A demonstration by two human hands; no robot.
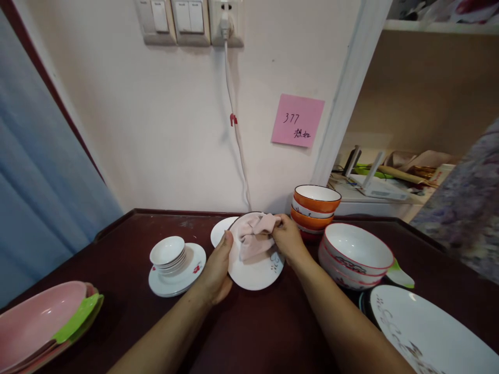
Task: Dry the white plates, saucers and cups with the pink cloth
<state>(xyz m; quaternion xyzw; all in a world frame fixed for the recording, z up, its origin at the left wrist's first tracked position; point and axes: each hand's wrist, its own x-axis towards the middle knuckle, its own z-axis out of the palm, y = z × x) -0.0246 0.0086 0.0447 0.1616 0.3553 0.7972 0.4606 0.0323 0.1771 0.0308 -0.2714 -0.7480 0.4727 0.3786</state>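
Tilted up off the table, a white plate (251,278) with a small dark pattern is gripped at its left rim by my left hand (218,270), thumb over the edge. My right hand (289,240) pinches a pale pink cloth (255,239), which lies bunched against the plate's face. Part of another white plate (221,230) shows behind the held one. To the left, a stack of small white dishes (167,252) sits on white plates (195,259) with a red flower motif.
Orange and white bowls (316,200) are stacked by the wall, with red-rimmed bowls (356,249) nearer. A large white oval plate (432,327) lies at right, and pink dishes with green ends (42,322) at left. A white cord (238,140) hangs down the wall.
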